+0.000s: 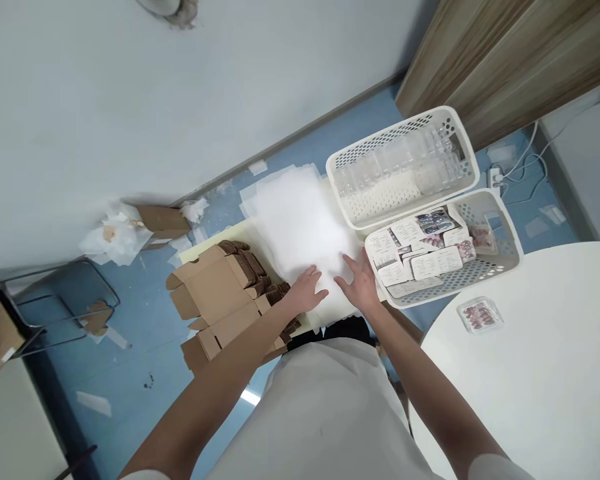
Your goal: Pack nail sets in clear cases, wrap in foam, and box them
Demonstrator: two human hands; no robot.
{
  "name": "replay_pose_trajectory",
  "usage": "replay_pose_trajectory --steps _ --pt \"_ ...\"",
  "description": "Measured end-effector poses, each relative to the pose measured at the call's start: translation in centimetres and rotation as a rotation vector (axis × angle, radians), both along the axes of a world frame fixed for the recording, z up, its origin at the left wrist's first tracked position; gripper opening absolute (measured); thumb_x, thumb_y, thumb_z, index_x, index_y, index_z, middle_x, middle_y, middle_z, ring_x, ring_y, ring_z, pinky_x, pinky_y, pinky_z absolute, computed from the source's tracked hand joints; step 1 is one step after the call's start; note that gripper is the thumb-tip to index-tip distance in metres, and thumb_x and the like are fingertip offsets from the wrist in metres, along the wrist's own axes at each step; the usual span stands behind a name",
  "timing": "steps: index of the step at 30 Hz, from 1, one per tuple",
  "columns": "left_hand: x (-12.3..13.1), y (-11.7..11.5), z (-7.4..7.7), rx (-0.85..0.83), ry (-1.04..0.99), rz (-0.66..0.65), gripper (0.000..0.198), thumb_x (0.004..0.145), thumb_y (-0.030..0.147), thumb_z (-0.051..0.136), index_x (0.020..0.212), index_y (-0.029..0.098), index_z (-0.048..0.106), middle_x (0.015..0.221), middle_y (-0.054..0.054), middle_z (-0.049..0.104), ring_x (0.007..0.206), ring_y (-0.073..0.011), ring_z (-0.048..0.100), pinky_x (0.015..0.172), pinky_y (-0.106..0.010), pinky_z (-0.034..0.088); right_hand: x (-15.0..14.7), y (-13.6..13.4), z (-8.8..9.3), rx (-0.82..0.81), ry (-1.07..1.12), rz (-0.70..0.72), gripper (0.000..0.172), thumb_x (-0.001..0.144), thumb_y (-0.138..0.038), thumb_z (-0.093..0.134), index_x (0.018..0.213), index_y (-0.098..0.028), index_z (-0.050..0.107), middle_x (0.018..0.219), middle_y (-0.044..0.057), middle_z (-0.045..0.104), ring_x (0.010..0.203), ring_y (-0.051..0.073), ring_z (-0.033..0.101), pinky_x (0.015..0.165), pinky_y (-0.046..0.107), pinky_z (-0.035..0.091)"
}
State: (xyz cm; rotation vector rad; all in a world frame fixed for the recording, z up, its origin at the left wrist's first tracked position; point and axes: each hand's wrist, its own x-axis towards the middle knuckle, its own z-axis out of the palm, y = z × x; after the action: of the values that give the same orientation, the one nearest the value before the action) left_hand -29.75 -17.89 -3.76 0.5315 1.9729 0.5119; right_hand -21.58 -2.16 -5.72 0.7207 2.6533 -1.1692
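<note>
A stack of thin white sheets (300, 220) lies in front of me, between brown boxes and two baskets. My left hand (306, 288) rests on the near edge of the stack, fingers stretched out flat. My right hand (361, 281) lies on the same edge a little to the right, fingers spread and flat too. Neither hand holds anything. To the left of my left hand sits a pile of folded brown cardboard boxes (225, 293).
Right of the sheets stand two white perforated baskets: the far basket (460, 143) holds clear plastic items, the near basket (510, 233) holds printed cards and small packets. One clear packet (480, 313) lies on a round white table (540, 373). Paper scraps (115, 233) litter the blue floor.
</note>
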Motion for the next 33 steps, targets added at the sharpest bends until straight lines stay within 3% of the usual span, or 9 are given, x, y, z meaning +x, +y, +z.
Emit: replay_pose_trajectory --steps 8,15,18,21,25,29,33 --pt "0.1 -0.5 -0.6 0.026 -0.008 0.005 0.056 0.075 0.037 0.05 0.124 0.013 0.039 0.141 -0.013 0.025 0.131 -0.0259 0.02 0.104 -0.038 0.021 -1.1 -0.9 -1.1 0.075 0.025 -0.015 0.037 0.078 -0.026 0.047 0.114 -0.018 0.053 0.11 0.014 0.048 0.107 0.027 0.045 0.094 0.046 0.034" --pt "0.3 -0.7 -0.4 0.067 -0.03 0.053 0.055 0.077 0.039 0.048 0.125 0.014 0.038 0.142 -0.011 0.025 0.131 -0.0232 0.02 0.106 -0.035 0.02 -1.2 -1.5 -0.4 0.173 0.097 0.097 0.045 0.081 -0.019 0.04 0.126 -0.014 0.04 0.131 0.016 0.037 0.123 0.028 0.029 0.101 0.051 0.023" --pt "0.6 -0.9 -0.3 0.097 -0.034 0.05 0.053 0.077 0.035 0.05 0.124 0.012 0.04 0.142 -0.013 0.022 0.132 -0.0233 0.017 0.106 -0.035 0.019 -0.9 -2.0 -0.1 0.185 0.124 0.168 0.043 0.081 -0.017 0.038 0.124 -0.016 0.04 0.131 0.012 0.041 0.126 0.026 0.027 0.103 0.053 0.016" --pt "0.8 -1.1 -0.4 0.132 -0.02 0.037 0.051 0.076 0.032 0.051 0.121 0.011 0.042 0.142 -0.014 0.022 0.132 -0.0234 0.015 0.105 -0.037 0.022 -0.3 -2.7 -0.1 0.099 0.159 0.207 0.038 0.082 -0.017 0.037 0.119 -0.02 0.046 0.125 0.009 0.047 0.12 0.023 0.037 0.102 0.049 0.024" --pt "0.7 -1.2 -0.5 0.157 0.01 0.121 0.046 0.077 0.03 0.051 0.12 0.014 0.044 0.137 -0.013 0.034 0.128 -0.0233 0.028 0.102 -0.037 0.029 0.2 -3.5 -0.3 -0.035 0.125 0.056 0.034 0.082 -0.019 0.036 0.113 -0.021 0.051 0.118 0.01 0.049 0.101 0.02 0.053 0.081 0.036 0.047" --pt "1.1 -1.4 -0.2 0.233 0.002 0.3 0.043 0.079 0.028 0.048 0.121 0.017 0.042 0.124 -0.011 0.049 0.112 -0.0212 0.049 0.093 -0.035 0.039 -0.3 -3.8 0.8 -0.148 0.145 -0.003 0.031 0.08 -0.017 0.037 0.105 -0.021 0.054 0.112 0.009 0.051 0.079 0.016 0.058 0.07 0.033 0.049" --pt "1.7 -2.2 0.9 0.319 0.036 0.375 0.043 0.078 0.026 0.05 0.12 0.02 0.042 0.126 -0.011 0.046 0.109 -0.0216 0.051 0.089 -0.035 0.042 -0.8 -4.0 3.8 -0.234 0.199 -0.08 0.027 0.078 -0.018 0.038 0.097 -0.02 0.057 0.101 0.006 0.056 0.065 0.013 0.056 0.067 0.031 0.047"
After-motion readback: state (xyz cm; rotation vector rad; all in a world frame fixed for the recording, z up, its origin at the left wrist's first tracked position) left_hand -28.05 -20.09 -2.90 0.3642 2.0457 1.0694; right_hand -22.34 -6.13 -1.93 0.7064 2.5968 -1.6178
